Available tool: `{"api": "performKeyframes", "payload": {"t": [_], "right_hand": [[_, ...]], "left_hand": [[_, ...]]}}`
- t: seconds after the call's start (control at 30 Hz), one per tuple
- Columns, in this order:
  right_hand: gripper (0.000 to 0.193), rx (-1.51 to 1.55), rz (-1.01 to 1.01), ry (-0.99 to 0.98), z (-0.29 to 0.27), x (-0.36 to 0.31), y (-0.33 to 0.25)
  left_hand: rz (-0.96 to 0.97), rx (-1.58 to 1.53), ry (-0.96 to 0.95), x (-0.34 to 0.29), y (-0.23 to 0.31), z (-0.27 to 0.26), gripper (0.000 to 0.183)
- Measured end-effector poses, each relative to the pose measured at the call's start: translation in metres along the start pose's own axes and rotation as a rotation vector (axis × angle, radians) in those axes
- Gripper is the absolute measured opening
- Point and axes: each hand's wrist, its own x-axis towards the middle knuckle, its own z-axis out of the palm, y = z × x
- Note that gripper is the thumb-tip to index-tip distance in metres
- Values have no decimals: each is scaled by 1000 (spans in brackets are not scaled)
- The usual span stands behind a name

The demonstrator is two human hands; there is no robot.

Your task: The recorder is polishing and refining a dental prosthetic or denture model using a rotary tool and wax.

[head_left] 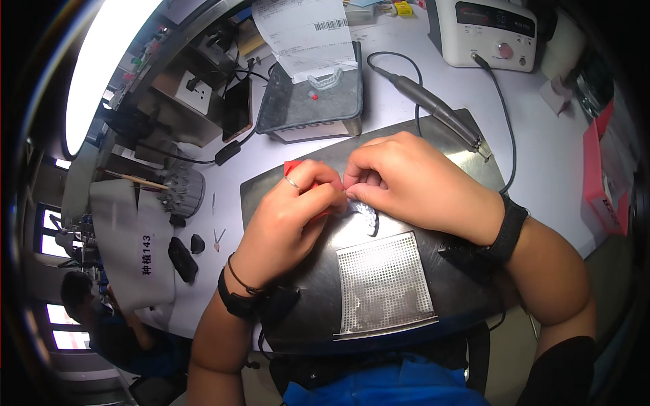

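Note:
Both of my hands meet over the dark metal work board, fingertips almost touching. A pinch closes my left hand (298, 203) on a thin red sheet (291, 166), whose corner shows above the fingers. My right hand (406, 179) has its thumb and forefinger pressed together at the end of a small whitish-grey dental arch piece (365, 215). The rest of that piece curves out below the right thumb, showing tooth-like bumps. Fingers cover its upper end, so the exact contact with the left hand is hidden.
A perforated metal grate (384, 284) lies on the board (305, 308) nearest me. Beyond sits a grey tray (308, 118) with papers and a dental arch (326, 80). A corded handpiece (433, 105) rests by the board's far right, below its white control unit (484, 34).

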Motion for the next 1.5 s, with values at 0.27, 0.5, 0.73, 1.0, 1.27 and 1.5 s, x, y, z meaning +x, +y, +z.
{"api": "performKeyframes", "payload": {"t": [0.27,0.5,0.73,1.0,1.27,1.5], "right_hand": [[16,-15,-33,32,1,1,-1],[15,-12,-48,47,1,1,-2],[14,-30,-51,40,2,0,-2],[14,-15,-23,27,2,-1,-3],[14,14,15,12,5,0,-1],[17,-38,-21,-32,5,1,-2]], "left_hand": [[20,7,-12,3,-2,1,25],[14,16,-25,2,-2,0,23],[11,27,-24,2,0,1,19],[-30,59,-34,0,-1,1,25],[-12,86,-23,-1,-2,1,31],[-32,60,-22,-3,-2,0,33]]}}
